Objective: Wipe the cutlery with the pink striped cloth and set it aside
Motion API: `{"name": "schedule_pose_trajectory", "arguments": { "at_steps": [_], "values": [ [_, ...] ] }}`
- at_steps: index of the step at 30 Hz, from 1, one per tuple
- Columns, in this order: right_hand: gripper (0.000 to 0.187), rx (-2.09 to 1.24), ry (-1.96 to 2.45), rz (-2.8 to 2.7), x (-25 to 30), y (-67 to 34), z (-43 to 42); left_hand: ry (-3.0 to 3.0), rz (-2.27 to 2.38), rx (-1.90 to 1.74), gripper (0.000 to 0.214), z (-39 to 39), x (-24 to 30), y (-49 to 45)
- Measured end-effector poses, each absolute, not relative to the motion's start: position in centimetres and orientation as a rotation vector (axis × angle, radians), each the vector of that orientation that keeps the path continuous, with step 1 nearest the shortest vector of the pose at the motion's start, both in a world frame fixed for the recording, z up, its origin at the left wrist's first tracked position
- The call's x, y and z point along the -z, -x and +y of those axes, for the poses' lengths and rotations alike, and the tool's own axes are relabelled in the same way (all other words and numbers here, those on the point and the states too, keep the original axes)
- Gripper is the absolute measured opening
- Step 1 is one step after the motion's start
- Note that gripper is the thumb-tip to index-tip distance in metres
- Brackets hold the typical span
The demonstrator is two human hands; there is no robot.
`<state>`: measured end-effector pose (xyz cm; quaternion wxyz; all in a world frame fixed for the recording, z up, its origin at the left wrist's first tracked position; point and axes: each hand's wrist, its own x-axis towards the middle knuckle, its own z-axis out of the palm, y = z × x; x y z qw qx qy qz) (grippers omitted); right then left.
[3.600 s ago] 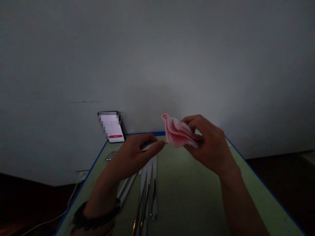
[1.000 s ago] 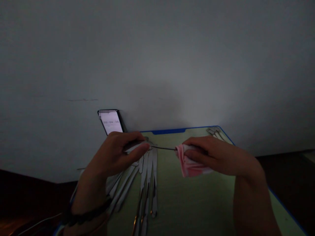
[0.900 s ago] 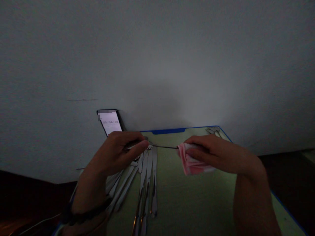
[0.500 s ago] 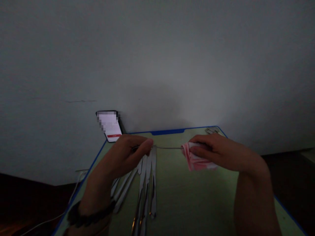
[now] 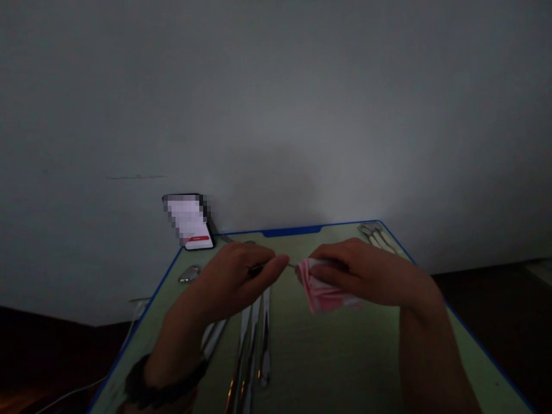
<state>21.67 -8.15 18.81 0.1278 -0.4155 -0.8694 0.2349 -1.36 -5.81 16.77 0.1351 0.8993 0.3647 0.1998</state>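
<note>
My left hand (image 5: 233, 282), with a dark beaded bracelet at the wrist, is closed on one end of a thin metal piece of cutlery (image 5: 292, 265). Which kind it is stays hidden, since only a short length shows between my hands. My right hand (image 5: 371, 270) pinches a pink and white cloth (image 5: 325, 296) that wraps the other end. Both hands are above the table, close together. Beneath and in front of my left hand lie several table knives (image 5: 244, 339), roughly lengthwise. A shiny spoon bowl (image 5: 188, 274) shows left of that hand.
Several forks (image 5: 378, 236) lie at the table's back right corner. A lit phone (image 5: 194, 224) leans against the wall (image 5: 276, 103) at the back left. The pale green table (image 5: 336, 356) has a blue edge. A white cable (image 5: 77, 392) runs down at the left.
My right hand and the cloth have moved left, toward my left hand, which has shifted slightly right. Less of the metal shows between them. The spoon bowl and more of the forks now show.
</note>
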Motion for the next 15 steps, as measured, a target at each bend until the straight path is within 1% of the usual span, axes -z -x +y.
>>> {"name": "schedule_pose_trajectory", "arguments": {
  "at_steps": [7,12,15],
  "values": [
    [0.035,-0.737,1.295,-2.415,-18.7,-24.2,-8.2,-2.512,1.143,-0.719,0.027,-5.6,-16.8,2.7],
    [0.035,-0.655,1.375,-2.333,-18.7,-25.3,-8.4,-2.419,1.264,-0.892,0.027,-5.4,-16.6,3.7],
    [0.033,-0.631,1.396,-2.323,-18.7,-25.4,-8.4,-2.414,1.330,-0.916,0.024,-5.2,-16.6,4.1]
  ]
}}
